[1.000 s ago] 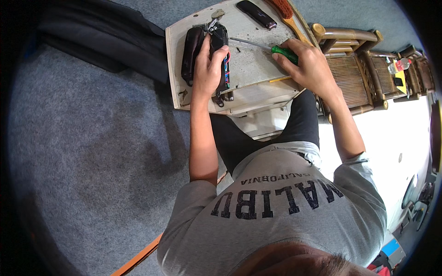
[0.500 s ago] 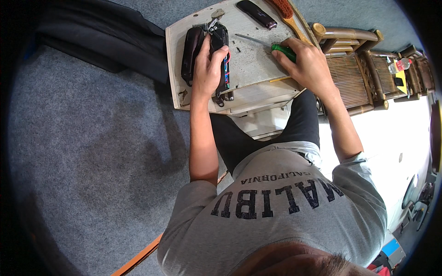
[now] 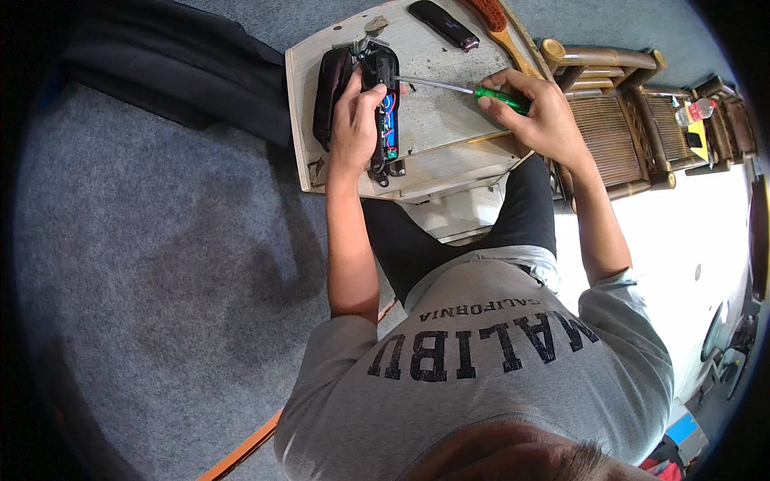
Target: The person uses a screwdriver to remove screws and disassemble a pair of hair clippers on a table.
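Observation:
My left hand [image 3: 354,132] grips an opened hair clipper [image 3: 387,68], its thumb lying on the black body. Blue parts and coloured wires show along the clipper's exposed side. My right hand [image 3: 549,116] is closed round the green handle of a screwdriver [image 3: 504,98]. The metal shaft points left, and its tip meets the clipper's right side near the upper end; exact contact is too small to make out. Left of the clipper lies a glossy dark elongated piece [image 3: 327,96], partly behind my left fingers.
The pale wooden table [image 3: 441,120] carries a dark cover piece [image 3: 443,26] and a wooden-handled brush [image 3: 504,32] at its far side. A bamboo chair [image 3: 605,140] stands close on the right. Black cloth [image 3: 184,64] hangs at the left, above grey carpet [image 3: 160,240].
The clipper has turned in my left hand, showing more of its blue insides. My right hand has tilted the screwdriver, bringing its tip down and left to the clipper.

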Demonstrator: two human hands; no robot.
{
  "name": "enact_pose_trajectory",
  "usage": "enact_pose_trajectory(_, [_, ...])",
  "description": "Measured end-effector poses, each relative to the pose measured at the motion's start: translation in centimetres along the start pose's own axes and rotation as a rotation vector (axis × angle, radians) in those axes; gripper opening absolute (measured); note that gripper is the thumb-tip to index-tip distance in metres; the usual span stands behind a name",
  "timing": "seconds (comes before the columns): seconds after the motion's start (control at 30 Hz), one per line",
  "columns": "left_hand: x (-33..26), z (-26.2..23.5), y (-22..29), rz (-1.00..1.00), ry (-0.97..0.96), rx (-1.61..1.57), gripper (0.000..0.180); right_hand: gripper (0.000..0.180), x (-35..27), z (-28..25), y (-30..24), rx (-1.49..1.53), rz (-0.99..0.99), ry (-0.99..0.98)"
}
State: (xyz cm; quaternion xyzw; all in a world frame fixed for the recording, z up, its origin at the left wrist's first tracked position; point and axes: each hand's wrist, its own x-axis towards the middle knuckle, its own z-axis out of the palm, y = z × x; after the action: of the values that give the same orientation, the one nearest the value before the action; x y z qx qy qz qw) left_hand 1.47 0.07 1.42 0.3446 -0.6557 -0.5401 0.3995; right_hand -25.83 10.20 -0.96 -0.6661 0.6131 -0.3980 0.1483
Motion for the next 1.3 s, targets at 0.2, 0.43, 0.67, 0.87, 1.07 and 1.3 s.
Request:
enact_pose_trajectory(0.2, [0.0, 0.3, 0.0, 0.032, -0.018, 0.071, 0.041, 0.034, -0.1, -0.3, -0.6, 0.078, 0.009, -0.040])
enact_pose_trajectory(0.43, [-0.4, 0.7, 0.6, 0.030, -0.010, 0.197, 0.057, 0.034, -0.2, -0.3, -0.9, 0.120, -0.026, 0.009])
enact_pose_trajectory(0.67, [-0.2, 0.5, -0.2, 0.057, 0.013, 0.107, 0.059, 0.035, -0.3, 0.1, -0.4, 0.101, -0.068, 0.033])
enact_pose_trajectory(0.87, [-0.4, 0.7, 0.1, 0.068, 0.015, 0.166, 0.058, 0.037, -0.3, -0.1, -0.6, 0.096, -0.058, 0.017])
enact_pose_trajectory(1.07, [-0.4, 0.8, 0.3, 0.085, 0.025, 0.197, 0.057, 0.037, -0.2, -0.2, -0.6, 0.099, -0.060, 0.018])
enact_pose_trajectory(1.3, [-0.3, 0.5, -0.3, 0.055, 0.003, 0.138, 0.068, 0.039, -0.1, -0.4, -0.2, 0.121, -0.040, -0.029])
